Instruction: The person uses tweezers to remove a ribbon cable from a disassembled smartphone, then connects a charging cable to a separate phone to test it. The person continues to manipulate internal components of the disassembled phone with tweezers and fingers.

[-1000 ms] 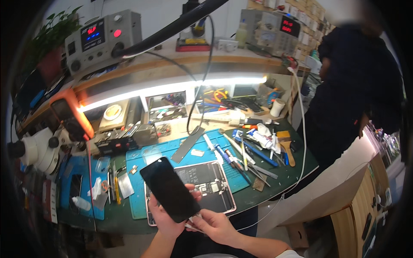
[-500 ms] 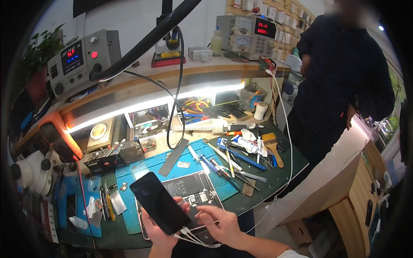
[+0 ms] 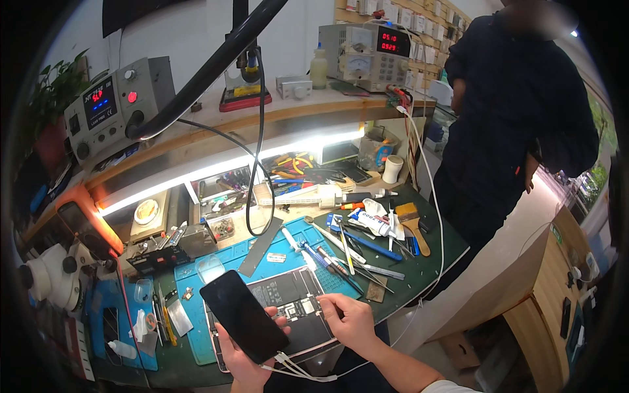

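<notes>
My left hand (image 3: pixel 239 361) holds a black smartphone (image 3: pixel 243 315) with a dark screen, tilted, near the bench's front edge. A white cable (image 3: pixel 298 371) runs from the phone's lower end. My right hand (image 3: pixel 345 320) rests on an opened tablet (image 3: pixel 286 299) with its insides showing, fingertips pinched at the tablet's right edge. The tablet lies on a blue work mat (image 3: pixel 229 262).
Screwdrivers, tweezers and a brush (image 3: pixel 411 223) lie scattered right of the mat. A microscope (image 3: pixel 46 275) stands at the left. Power supplies (image 3: pixel 108 105) (image 3: pixel 367 56) sit on the shelf above a light strip. A person in dark clothes (image 3: pixel 517 111) stands at the bench's right end.
The view has shifted, so the bench sits higher and left. My right hand moved from under the phone onto the tablet's right edge. The phone stays in my left hand.
</notes>
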Available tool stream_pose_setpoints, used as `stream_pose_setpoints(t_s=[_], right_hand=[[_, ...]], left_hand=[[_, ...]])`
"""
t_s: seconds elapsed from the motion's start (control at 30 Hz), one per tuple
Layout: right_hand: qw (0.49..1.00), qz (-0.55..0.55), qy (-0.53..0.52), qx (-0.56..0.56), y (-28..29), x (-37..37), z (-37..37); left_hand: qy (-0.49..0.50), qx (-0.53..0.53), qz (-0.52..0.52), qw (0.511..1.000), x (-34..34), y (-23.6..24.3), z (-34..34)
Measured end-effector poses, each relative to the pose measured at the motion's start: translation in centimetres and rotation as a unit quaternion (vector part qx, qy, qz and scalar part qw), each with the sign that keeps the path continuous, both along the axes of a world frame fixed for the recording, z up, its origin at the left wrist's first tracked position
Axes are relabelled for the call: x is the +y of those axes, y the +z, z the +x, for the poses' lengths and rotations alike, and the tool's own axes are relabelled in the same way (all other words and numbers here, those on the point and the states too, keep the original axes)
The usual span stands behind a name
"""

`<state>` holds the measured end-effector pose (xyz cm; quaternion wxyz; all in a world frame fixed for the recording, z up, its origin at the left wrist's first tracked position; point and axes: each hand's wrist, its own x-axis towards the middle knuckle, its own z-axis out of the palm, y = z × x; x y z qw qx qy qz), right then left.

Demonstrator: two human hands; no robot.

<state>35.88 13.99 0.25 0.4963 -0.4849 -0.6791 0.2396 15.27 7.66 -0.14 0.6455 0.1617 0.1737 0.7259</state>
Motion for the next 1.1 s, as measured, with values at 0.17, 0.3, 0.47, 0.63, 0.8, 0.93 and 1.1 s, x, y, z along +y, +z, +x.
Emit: stream_pose_setpoints(t_s=[0.17,0.3,0.47,0.63,0.8,0.93,1.1], right_hand=[[1.0,-0.002,-0.006,0.003,0.1,0.0,-0.1],[1.0,0.0,-0.011,0.008,0.2,-0.1,-0.1],[1.0,0.0,-0.012,0.002,0.4,-0.2,-0.1],[1.0,0.002,-0.011,-0.005,0.2,-0.1,-0.1],[1.0,0.003,-0.004,-0.008,0.3,-0.1,0.2],[0.993,-0.064,0.097,0.024,0.6,-0.6,0.2],[0.932,-0.209,0.27,0.12,1.8,-2.9,-0.6]], left_hand=[[0.039,0.017,-0.059,0.997,-0.1,1.5,0.8],[0.046,0.025,-0.07,0.996,0.1,0.4,0.3],[0.037,-0.008,-0.081,0.996,-0.1,1.4,0.8],[0.029,-0.03,-0.071,0.997,-0.2,1.3,0.7],[0.035,0.044,-0.052,0.997,0.0,-0.9,-0.2],[-0.013,0.089,-0.012,0.996,-0.3,-0.2,0.0],[-0.089,0.13,0.085,0.984,0.0,0.0,-0.1]])
